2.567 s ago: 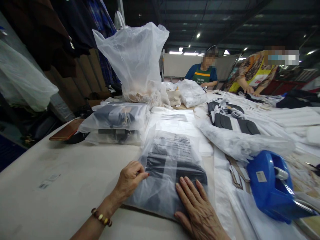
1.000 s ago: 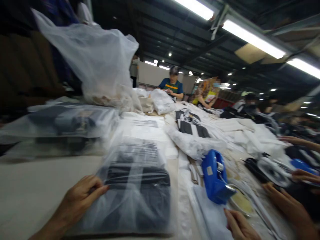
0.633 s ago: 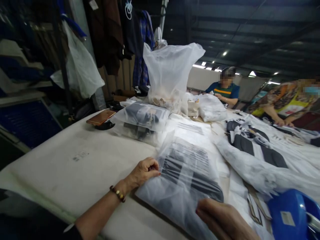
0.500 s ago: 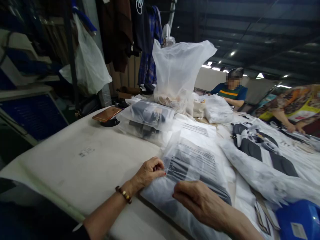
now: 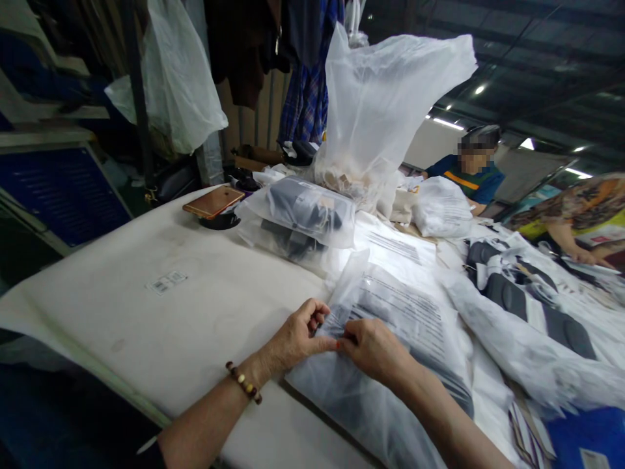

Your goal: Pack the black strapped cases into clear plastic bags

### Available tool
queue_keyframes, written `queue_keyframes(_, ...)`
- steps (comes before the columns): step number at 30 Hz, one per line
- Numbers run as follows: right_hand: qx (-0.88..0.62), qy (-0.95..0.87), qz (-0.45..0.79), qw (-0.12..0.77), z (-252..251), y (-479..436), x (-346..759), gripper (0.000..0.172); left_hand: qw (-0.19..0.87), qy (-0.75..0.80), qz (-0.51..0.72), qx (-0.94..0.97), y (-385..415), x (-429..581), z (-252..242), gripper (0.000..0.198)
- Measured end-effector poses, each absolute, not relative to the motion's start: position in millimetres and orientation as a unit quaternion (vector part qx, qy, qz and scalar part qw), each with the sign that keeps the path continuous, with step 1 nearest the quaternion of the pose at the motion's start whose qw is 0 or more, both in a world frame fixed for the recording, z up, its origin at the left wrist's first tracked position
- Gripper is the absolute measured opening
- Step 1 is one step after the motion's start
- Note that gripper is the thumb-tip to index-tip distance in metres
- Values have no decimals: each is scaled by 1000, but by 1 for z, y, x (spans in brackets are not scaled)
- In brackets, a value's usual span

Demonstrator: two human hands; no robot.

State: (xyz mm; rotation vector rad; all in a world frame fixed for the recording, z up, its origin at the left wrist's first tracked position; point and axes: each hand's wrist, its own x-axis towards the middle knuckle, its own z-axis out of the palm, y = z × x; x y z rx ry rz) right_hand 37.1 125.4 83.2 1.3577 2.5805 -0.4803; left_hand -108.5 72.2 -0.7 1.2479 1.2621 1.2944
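Note:
A frosted plastic bag (image 5: 405, 306) printed with dark lines of text lies flat in front of me, with something dark folded inside. At its near left part, my left hand (image 5: 297, 335) has curled fingers and an outstretched thumb, gripping the plastic. My right hand (image 5: 375, 352) pinches the same bag, its fingertips meeting my left thumb. A beaded bracelet (image 5: 243, 383) circles my left wrist. Just beyond lie stacked packed bags (image 5: 307, 208) with dark contents.
An orange-gold phone (image 5: 213, 202) rests on a dark round object at the table's far left. A tall translucent sack (image 5: 385, 111) stands at the back. Dark strapped items (image 5: 527, 299) lie to the right, near a blue container (image 5: 586, 436). Two people work across the table.
My right hand has moved up and left to meet my left thumb on the bag. The camera view has shifted, and surrounding things appear slightly displaced.

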Motion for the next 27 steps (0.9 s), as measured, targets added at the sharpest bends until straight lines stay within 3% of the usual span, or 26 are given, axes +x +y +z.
queue_keyframes(2,461,868,-161,85,83,126,38,18,461,515,517,504,71,-109,-2,49)
queue_keyframes(10,524,836,-155,40,81,125,46,22,458,532,508,500,69,-106,3,40)
queue_keyframes(15,580,802,-139,-22,78,129,61,36,464,539,511,484,68,-104,-1,41)
queue_keyframes(23,669,710,-119,-185,81,137,147,21,524,525,516,428,77,-108,-19,53)
queue_keyframes(27,723,625,-138,-261,69,129,207,37,577,503,493,414,80,-107,-2,60)
